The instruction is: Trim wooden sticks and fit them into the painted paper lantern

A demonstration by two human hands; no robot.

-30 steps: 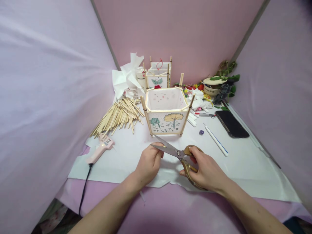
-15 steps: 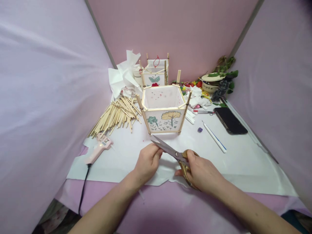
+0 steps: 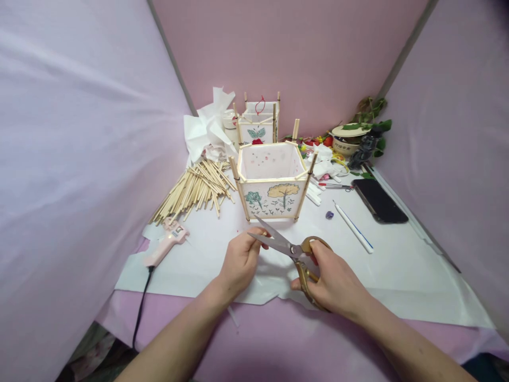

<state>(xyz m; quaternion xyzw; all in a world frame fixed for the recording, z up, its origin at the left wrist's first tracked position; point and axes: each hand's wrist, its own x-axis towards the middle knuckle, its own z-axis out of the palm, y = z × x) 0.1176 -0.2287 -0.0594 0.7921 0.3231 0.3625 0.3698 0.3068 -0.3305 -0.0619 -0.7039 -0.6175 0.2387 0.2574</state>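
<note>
My right hand point(image 3: 336, 281) grips a pair of scissors point(image 3: 294, 252) with gold-coloured handles, its fingers in the loops. The blades are parted and point left, reaching over the fingertips of my left hand point(image 3: 242, 257). That hand is closed in a pinch; whatever small thing is between its fingers I cannot make out. Just beyond the blades stands a paper lantern point(image 3: 274, 199) framed in wooden sticks, its top open, with trees drawn on the front panel. Behind it is a second stick-framed lantern point(image 3: 248, 131) with a butterfly drawing, partly hidden.
A pile of wooden sticks point(image 3: 194, 188) lies at the left, with a pink glue gun point(image 3: 169, 244) and its black cord nearer me. On the right are a white pen point(image 3: 353, 228), a purple lump point(image 3: 330, 215) and a phone point(image 3: 379, 200). Crumpled white paper point(image 3: 209, 127) stands behind.
The scissor blades have opened wider. Both hands stay in nearly the same place on the table, while the whole view has shifted slightly.
</note>
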